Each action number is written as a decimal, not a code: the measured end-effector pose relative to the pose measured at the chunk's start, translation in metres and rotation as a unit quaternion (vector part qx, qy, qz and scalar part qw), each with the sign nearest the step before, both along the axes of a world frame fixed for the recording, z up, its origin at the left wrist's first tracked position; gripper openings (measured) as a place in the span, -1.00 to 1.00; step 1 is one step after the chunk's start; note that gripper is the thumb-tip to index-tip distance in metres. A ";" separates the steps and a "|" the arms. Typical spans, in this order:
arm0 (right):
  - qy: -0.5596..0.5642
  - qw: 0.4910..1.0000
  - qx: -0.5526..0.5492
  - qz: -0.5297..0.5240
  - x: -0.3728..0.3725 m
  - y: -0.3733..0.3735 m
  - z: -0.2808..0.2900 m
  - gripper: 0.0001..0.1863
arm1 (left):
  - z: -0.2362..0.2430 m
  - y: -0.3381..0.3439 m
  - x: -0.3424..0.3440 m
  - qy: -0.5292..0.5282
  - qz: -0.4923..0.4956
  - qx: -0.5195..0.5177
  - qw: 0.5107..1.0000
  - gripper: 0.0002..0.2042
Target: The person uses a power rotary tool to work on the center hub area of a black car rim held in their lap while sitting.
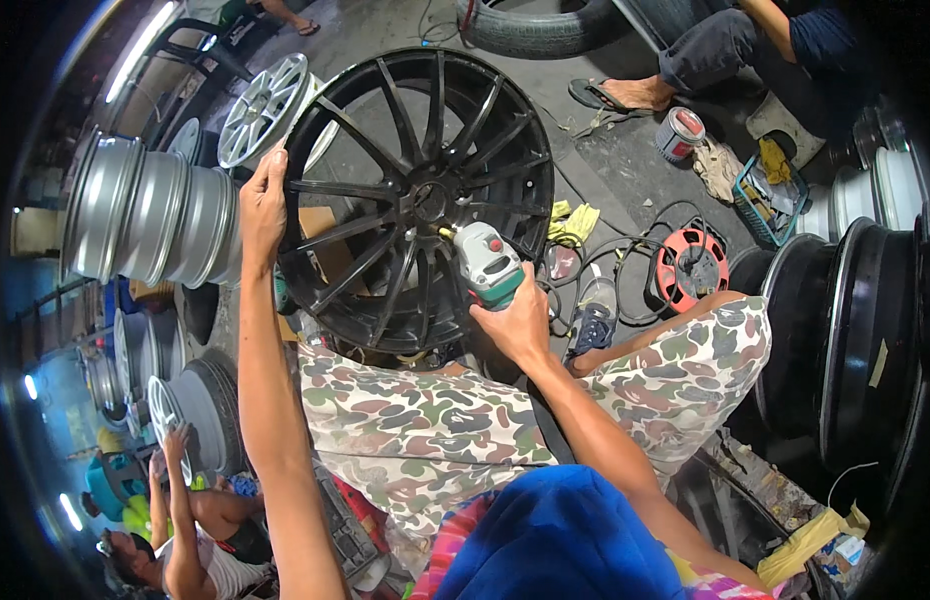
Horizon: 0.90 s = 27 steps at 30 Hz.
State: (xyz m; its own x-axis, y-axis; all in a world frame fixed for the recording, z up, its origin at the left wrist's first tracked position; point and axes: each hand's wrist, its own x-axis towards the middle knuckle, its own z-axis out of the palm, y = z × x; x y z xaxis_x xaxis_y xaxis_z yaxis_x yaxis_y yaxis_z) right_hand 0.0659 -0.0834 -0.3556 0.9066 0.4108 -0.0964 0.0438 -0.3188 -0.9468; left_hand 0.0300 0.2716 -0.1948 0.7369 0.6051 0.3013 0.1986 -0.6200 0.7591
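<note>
A black multi-spoke alloy wheel (415, 186) stands tilted in front of me, above my camouflage-patterned trousers. At the wheel's left edge, my left hand (263, 208) holds the rim, with its thumb up along the edge. My right hand (517, 318) is wrapped round a grey and green power grinder (488, 262) with a red button. The grinder's tip points at the spokes just below the hub. Whether the tip touches the wheel, I cannot tell.
Silver wheels (150, 215) are stacked at left; black wheels (870, 340) stand at right. A red cable reel (691, 270), yellow gloves (573, 222), a paint can (680, 134) and a teal basket (770, 205) lie beyond my knee. Other people sit at upper right and lower left. A tyre (535, 28) lies ahead.
</note>
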 end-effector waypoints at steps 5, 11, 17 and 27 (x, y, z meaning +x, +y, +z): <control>0.015 1.000 0.001 -0.003 0.003 0.002 -0.001 -0.28 | -0.001 -0.003 0.000 -0.015 -0.005 0.004 1.000 -0.54; 0.024 0.999 0.021 -0.014 0.004 -0.012 0.011 -0.28 | -0.009 0.014 -0.006 -0.016 -0.003 -0.007 1.000 -0.53; 0.035 0.998 0.044 -0.004 0.008 -0.044 0.034 -0.22 | -0.016 0.057 -0.015 -0.006 0.035 -0.011 0.999 -0.50; 0.038 0.998 0.051 -0.006 0.012 -0.025 0.016 -0.28 | -0.018 0.050 -0.020 -0.012 0.058 -0.027 0.998 -0.50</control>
